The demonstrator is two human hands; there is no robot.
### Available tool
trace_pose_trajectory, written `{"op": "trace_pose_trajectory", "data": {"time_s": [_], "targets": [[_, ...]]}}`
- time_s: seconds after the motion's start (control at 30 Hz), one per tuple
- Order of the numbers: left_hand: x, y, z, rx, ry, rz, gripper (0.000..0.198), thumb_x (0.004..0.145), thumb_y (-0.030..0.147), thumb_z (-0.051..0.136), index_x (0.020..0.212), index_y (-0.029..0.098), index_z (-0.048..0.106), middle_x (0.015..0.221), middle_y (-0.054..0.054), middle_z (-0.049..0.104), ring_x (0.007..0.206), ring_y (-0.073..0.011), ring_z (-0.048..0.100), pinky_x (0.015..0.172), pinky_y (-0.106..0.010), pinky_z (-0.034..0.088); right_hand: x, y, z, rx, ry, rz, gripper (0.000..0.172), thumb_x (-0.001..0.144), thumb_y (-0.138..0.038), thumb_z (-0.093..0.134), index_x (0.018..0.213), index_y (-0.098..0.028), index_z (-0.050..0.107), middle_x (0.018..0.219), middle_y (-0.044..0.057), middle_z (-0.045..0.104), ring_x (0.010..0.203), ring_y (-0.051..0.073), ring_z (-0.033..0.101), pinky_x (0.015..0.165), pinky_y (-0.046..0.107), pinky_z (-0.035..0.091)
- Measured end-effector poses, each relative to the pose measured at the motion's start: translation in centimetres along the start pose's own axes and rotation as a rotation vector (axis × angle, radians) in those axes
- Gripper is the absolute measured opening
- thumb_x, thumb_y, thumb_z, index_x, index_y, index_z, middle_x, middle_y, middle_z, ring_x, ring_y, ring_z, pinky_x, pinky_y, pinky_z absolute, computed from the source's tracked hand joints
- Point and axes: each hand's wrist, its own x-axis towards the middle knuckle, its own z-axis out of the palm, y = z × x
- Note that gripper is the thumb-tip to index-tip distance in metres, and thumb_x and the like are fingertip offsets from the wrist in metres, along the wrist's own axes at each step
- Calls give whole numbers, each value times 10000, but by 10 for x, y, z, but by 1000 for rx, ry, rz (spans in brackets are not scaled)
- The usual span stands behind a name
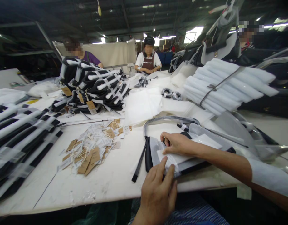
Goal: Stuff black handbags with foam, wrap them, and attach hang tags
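In front of me at the table's edge lies a black bag (148, 157), partly covered by white wrapping sheet (186, 157). Its strap (158, 118), sleeved in clear plastic, loops away behind it. My left hand (158, 190) rests with stretched fingers on the near left part of the wrapping. Above it my right hand (178, 143) reaches in from the right, fingers curled and thumb against the white sheet; what they grip is hidden. A black strap end (139, 164) hangs off the bag's left side.
Loose paper tags (92, 156) with strings lie left of the bag. Wrapped black bags are stacked at the left (22, 147) and back left (92, 81). White sheets (144, 104) and a tied bundle of white rolls (228, 84) lie beyond. Across the table sits a person (148, 59).
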Motion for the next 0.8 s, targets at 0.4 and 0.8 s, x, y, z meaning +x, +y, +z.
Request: {"op": "trace_pose_trajectory", "data": {"time_s": [0.4,0.8], "targets": [[-4,-7,18,316,-42,130,428,917,131,488,1337,149,566,1371,-103,619,1223,-299,602,935,-432,563,-19,-2,-1,-1,242,-102,197,835,-190,711,1016,-187,633,1023,49,698,867,173,637,749,262,445],[-6,-43,29,383,25,396,494,904,281,574,1371,125,541,1353,-106,635,1180,-259,639,895,-337,545,-206,168,-119,80,862,458,200,861,-221,652,746,-75,727,697,98,720,618,137,663,628,228,497]]}}
